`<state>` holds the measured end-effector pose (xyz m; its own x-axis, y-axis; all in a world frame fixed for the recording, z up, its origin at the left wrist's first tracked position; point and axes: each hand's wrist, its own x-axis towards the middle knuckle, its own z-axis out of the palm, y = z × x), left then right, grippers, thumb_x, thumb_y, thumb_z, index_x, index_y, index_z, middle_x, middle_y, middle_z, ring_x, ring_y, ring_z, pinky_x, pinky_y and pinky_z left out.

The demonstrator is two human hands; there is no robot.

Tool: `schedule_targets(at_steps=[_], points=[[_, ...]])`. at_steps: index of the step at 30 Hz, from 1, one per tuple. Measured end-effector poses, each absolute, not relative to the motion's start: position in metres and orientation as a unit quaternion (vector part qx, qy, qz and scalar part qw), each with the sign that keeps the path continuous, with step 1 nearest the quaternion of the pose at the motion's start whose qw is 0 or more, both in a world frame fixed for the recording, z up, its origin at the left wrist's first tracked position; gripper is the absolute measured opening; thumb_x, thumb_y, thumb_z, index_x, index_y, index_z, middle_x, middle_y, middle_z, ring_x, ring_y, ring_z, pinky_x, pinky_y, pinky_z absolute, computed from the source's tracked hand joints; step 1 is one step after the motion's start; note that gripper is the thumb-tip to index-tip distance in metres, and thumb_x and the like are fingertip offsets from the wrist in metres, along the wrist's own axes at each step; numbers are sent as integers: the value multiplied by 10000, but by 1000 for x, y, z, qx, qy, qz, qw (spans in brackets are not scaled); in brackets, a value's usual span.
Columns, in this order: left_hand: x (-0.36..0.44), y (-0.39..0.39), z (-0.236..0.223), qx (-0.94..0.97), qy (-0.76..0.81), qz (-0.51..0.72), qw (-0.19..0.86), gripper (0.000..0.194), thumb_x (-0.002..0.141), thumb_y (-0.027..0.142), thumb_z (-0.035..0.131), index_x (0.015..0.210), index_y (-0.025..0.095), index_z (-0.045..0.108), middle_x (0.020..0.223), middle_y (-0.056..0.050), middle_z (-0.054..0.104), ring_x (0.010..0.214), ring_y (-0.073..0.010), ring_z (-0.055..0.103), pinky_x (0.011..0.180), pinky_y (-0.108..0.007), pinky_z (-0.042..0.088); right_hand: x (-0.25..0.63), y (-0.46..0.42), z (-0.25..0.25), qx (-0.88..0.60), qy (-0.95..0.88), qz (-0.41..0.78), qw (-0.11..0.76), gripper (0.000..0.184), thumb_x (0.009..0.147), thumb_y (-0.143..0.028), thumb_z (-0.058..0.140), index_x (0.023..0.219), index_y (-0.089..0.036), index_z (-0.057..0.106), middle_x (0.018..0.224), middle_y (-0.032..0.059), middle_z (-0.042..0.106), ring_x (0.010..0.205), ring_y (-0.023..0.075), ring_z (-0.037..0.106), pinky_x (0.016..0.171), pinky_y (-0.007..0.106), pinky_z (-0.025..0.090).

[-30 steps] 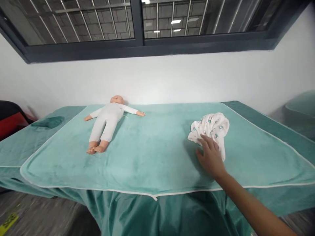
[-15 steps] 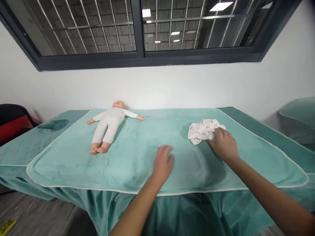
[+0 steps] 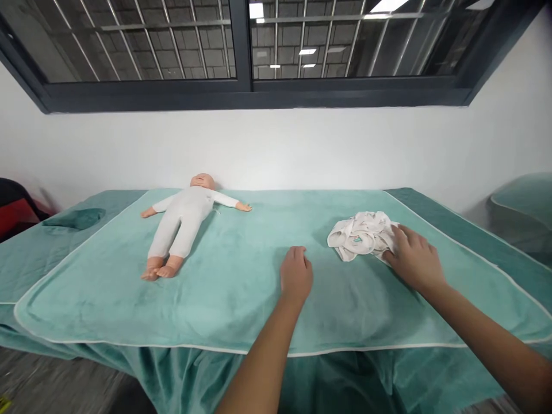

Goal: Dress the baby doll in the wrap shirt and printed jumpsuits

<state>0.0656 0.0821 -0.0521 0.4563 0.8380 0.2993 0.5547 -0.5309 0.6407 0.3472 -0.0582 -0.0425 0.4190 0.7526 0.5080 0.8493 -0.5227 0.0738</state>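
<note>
A crumpled white printed baby garment (image 3: 360,236) lies bunched on the green blanket (image 3: 241,305), right of the middle. My right hand (image 3: 414,259) is at its right end, with the thumb and bent fingers closed on the fabric; the fingertips are partly hidden. Left of the garment, my left hand (image 3: 296,275) hovers low over or rests on the blanket, I cannot tell which. Its fingers are curled in and nothing shows in them. A baby doll (image 3: 185,215) in a white bodysuit lies on its back at the left, arms spread, away from both hands.
The bed (image 3: 56,247) has a darker green cover hanging over its front edge. A white wall (image 3: 280,149) and a barred window (image 3: 252,95) stand behind it. A red and black object (image 3: 17,210) is at the far left, and a green padded shape (image 3: 528,198) at the far right.
My right hand has shifted to the right along the garment, which looks more bunched. The fingers of my left hand have curled in, and that hand sits slightly farther right. The view has tilted slightly.
</note>
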Motion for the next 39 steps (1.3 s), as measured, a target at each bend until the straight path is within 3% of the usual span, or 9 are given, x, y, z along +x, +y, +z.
schedule_targets(at_steps=[4, 7, 12, 17, 20, 26, 30, 35, 39], points=[[65, 82, -52, 826, 421, 297, 230, 311, 928, 128, 424, 1184, 195, 588, 1155, -93, 648, 1044, -230, 609, 883, -354, 463, 316, -19, -22, -803, -554, -211, 63, 596, 877, -416, 517, 1411, -162, 445, 1277, 172, 633, 1169, 363, 563, 1022, 516, 339], [65, 81, -54, 826, 414, 302, 233, 309, 929, 132, 422, 1185, 190, 585, 1161, -98, 644, 1047, -237, 606, 890, -365, 465, 302, 9, -13, -810, -556, -173, 66, 449, 901, -380, 478, 1291, -175, 559, 1139, 163, 674, 1031, 335, 622, 920, 481, 384], [63, 81, -54, 824, 411, 308, 238, 312, 922, 126, 422, 1178, 188, 589, 1144, -108, 646, 1059, -242, 603, 913, -369, 470, 290, 48, -3, -814, -546, -96, 173, 312, 945, -293, 388, 969, -184, 679, 1001, 143, 682, 905, 285, 638, 791, 408, 419], [65, 81, -57, 809, 408, 338, 254, 398, 942, 222, 445, 1334, 179, 504, 1211, -131, 645, 1104, -267, 613, 952, -402, 485, 249, 59, 13, -739, -600, -65, 300, 287, 982, -325, 371, 1078, -215, 619, 1129, 85, 675, 1044, 224, 622, 892, 351, 479], [66, 82, -63, 795, 393, 368, 279, 506, 910, 301, 541, 1389, 156, 473, 1227, -158, 654, 1131, -296, 622, 994, -417, 486, 207, 50, 22, -596, -694, -14, 403, 219, 974, -354, 456, 1067, -248, 623, 1134, 66, 678, 1097, 236, 611, 985, 409, 474], [62, 84, -66, 782, 382, 410, 272, 517, 964, 361, 434, 1413, 107, 464, 1465, -203, 487, 1471, -321, 323, 1233, -478, 219, 178, 30, 7, -565, -757, -72, 321, 376, 983, -314, 466, 1349, -270, 539, 1415, 81, 560, 1328, 273, 483, 1111, 498, 379], [59, 84, -60, 760, 390, 429, 293, 442, 1006, 383, 331, 1313, 160, 557, 1396, -173, 569, 1437, -278, 384, 1233, -498, 219, 216, 19, -19, -664, -689, -136, 257, 578, 913, -410, 582, 1438, -203, 456, 1457, 135, 519, 1336, 329, 469, 1094, 514, 388], [58, 83, -56, 747, 412, 418, 312, 413, 1023, 397, 275, 1129, 199, 622, 1181, -134, 677, 1245, -256, 557, 1109, -455, 383, 254, -2, -25, -726, -647, -131, 194, 327, 970, -345, 441, 1153, -199, 670, 1235, 117, 682, 1177, 314, 590, 993, 471, 450], [57, 82, -53, 742, 424, 402, 327, 352, 1012, 372, 313, 1094, 188, 602, 1130, -144, 676, 1132, -263, 602, 998, -424, 441, 247, -15, 4, -769, -566, -89, 283, 337, 973, -408, 427, 994, -214, 701, 1046, 93, 736, 981, 280, 653, 872, 416, 481]])
